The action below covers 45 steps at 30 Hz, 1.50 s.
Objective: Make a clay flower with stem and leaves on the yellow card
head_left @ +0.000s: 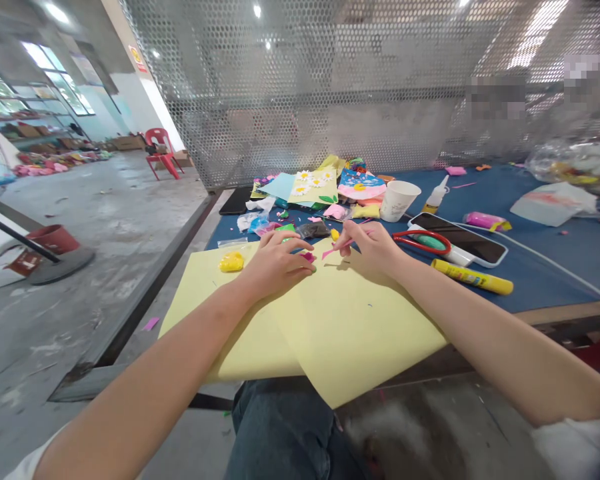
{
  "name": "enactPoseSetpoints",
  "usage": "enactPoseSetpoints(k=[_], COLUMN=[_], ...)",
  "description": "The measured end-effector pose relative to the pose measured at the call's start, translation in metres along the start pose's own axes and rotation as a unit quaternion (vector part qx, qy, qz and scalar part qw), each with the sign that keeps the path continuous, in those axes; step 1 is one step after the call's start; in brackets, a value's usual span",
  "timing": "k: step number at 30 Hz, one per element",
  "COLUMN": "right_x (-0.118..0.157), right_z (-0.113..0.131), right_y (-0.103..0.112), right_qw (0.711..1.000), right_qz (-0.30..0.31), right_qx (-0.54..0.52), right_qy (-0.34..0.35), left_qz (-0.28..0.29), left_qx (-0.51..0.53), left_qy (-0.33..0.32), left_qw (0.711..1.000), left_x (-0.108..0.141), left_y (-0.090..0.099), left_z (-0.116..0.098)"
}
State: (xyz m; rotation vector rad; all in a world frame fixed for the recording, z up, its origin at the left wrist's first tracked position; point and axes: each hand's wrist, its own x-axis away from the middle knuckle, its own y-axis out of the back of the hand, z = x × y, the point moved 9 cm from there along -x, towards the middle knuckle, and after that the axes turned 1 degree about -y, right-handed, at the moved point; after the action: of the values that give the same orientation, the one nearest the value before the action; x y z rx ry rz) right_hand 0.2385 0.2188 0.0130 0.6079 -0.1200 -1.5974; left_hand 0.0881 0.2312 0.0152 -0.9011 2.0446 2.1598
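My left hand rests on the yellow paper, its thumb and fingers curved around a small magenta clay piece. Between the closed fingertips of my right hand is a thin pink modelling tool, its flat tip pointing left toward the magenta piece. A lump of yellow clay in clear wrap lies left of my left hand. Green clay shows just behind that hand, partly hidden by its fingers. Beside it sits a dark packet.
Right of my hand lie red-handled scissors, a phone and a yellow glue stick. Behind stand a paper cup and a glue bottle. A daisy card leans among clay packets before a perforated metal panel.
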Motion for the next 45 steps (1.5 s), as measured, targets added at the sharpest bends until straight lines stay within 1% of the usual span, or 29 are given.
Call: enactPoseSetpoints(k=[2,6,7,9,10,12,14,16,20,29,36,41,45], right_x=[0.000,0.004,0.005,0.007,0.008,0.010,0.011,0.012,0.009,0.007,0.006,0.007,0.009], right_z=[0.003,0.021,0.023,0.021,0.018,0.012,0.009,0.008,0.006,0.008,0.004,0.005,0.006], right_y=[0.002,0.005,0.003,-0.007,-0.013,-0.026,-0.037,-0.044,-0.049,-0.046,-0.047,-0.047,-0.048], right_qw=[1.000,0.994,0.992,0.986,0.977,0.950,0.926,0.913,0.905,0.906,0.900,0.907,0.915], right_qz=[-0.004,-0.011,-0.002,0.030,0.051,0.092,0.117,0.127,0.128,0.117,0.142,0.142,0.144], right_qx=[0.000,0.021,0.044,0.126,0.181,0.283,0.343,0.370,0.389,0.400,0.409,0.393,0.375], right_qy=[0.018,0.109,0.118,0.108,0.101,0.095,0.104,0.115,0.115,0.079,0.054,0.051,0.050], left_qz=[0.008,0.017,0.014,0.009,0.008,0.002,-0.009,-0.015,-0.018,-0.030,-0.031,-0.035,-0.020], left_qx=[0.015,0.059,0.066,0.064,0.056,0.031,0.010,-0.002,-0.004,0.011,0.006,0.016,0.024], left_qy=[0.016,0.057,0.062,0.064,0.062,0.055,0.044,0.033,0.021,-0.004,0.003,-0.003,-0.012], left_qw=[1.000,0.997,0.996,0.996,0.996,0.998,0.999,0.999,1.000,0.999,1.000,0.999,0.999], left_x=[-0.001,-0.002,-0.003,-0.003,-0.002,-0.002,-0.002,-0.001,-0.002,-0.003,-0.002,-0.003,-0.002], left_y=[-0.001,0.000,0.001,0.002,0.003,0.003,0.003,0.002,0.000,0.003,0.006,0.005,0.005], left_z=[0.001,0.006,0.007,0.007,0.007,0.007,0.006,0.006,0.006,-0.001,-0.003,-0.002,-0.002])
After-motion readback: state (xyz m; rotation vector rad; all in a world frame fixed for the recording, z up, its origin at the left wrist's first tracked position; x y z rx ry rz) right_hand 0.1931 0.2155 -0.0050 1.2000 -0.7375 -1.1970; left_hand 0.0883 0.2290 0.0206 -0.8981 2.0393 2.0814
